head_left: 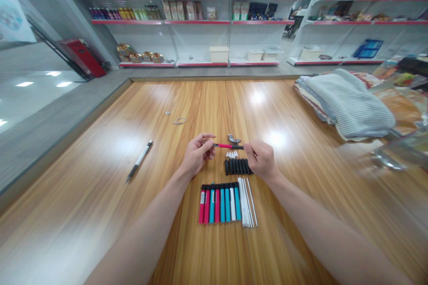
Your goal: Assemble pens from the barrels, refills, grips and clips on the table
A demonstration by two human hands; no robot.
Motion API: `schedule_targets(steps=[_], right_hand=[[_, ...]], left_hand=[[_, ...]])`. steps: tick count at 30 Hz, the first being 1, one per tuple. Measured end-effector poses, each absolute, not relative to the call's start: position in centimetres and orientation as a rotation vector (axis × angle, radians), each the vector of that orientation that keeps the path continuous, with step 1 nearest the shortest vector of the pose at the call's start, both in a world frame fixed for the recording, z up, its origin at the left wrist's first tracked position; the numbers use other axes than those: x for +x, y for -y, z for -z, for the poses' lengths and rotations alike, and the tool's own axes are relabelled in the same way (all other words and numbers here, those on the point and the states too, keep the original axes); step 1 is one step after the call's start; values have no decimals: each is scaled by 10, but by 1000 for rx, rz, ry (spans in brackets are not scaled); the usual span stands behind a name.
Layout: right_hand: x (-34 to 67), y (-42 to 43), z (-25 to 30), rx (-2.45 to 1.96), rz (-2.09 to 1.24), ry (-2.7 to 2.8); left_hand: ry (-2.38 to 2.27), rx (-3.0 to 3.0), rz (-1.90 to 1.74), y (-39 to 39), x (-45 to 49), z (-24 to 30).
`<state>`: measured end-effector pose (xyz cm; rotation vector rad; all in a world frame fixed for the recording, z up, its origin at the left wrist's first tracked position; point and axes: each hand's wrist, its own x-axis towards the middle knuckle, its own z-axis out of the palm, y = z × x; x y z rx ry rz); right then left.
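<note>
A pink and black pen (pixel 225 146) is stretched level between my two hands above the table. Its left end is pinched by my left hand (pixel 199 153), and the black right end sits in the closed fingers of my right hand (pixel 261 159). Just below are small white pieces (pixel 232 154) and a row of black grips (pixel 236 167). Small metal parts (pixel 233 138) lie beyond the pen. Nearer to me, pink, blue and white pen barrels (pixel 222 203) lie side by side, with thin white refills (pixel 246 205) to their right.
On the wooden table (pixel 100 227), a white and black pen (pixel 139 161) lies at left. A wire ring (pixel 179 120) and a small metal piece (pixel 167 113) lie farther back. Folded cloths (pixel 347 102) and a clear container (pixel 401 151) are at right. Stocked shelves (pixel 197 22) stand behind.
</note>
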<state>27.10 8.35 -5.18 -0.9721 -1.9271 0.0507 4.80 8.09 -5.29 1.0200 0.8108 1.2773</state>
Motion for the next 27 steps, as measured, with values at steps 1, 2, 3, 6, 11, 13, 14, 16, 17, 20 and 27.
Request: schedule_targets(steps=[1,2,3,6,11,13,14,16,17,20,27], right_hand=[[271,-84,52,-976,-59,1925],[271,-84,52,-982,-69,1921],[271,-84,52,-990,-79,1915],[271,-83,52,-1010,-119,1890],[269,-83,53,-995,-123,1882],[267,-82,53,-969,-124,1920],[267,-82,54,-952,-136,1949],[266,-82,54,-909,-188,2016],[267,-82,54,-884,-230,2040],[270,-82,55,-845,-373,2008],[271,-84,57,-992,-383,1852]], left_hand=[[-807,1025,-1277,-81,48,52],[-803,1032,-1280,-80,48,52],[-800,1040,-1288,-80,48,52],[-792,1049,-1333,-79,49,50],[-782,1000,-1407,-80,52,51],[-783,960,-1429,-82,53,52],[-783,936,-1436,-83,53,53],[-776,883,-1437,-86,53,54],[-774,856,-1431,-87,53,55],[-772,800,-1420,-88,49,55],[-756,861,-1321,-84,47,52]])
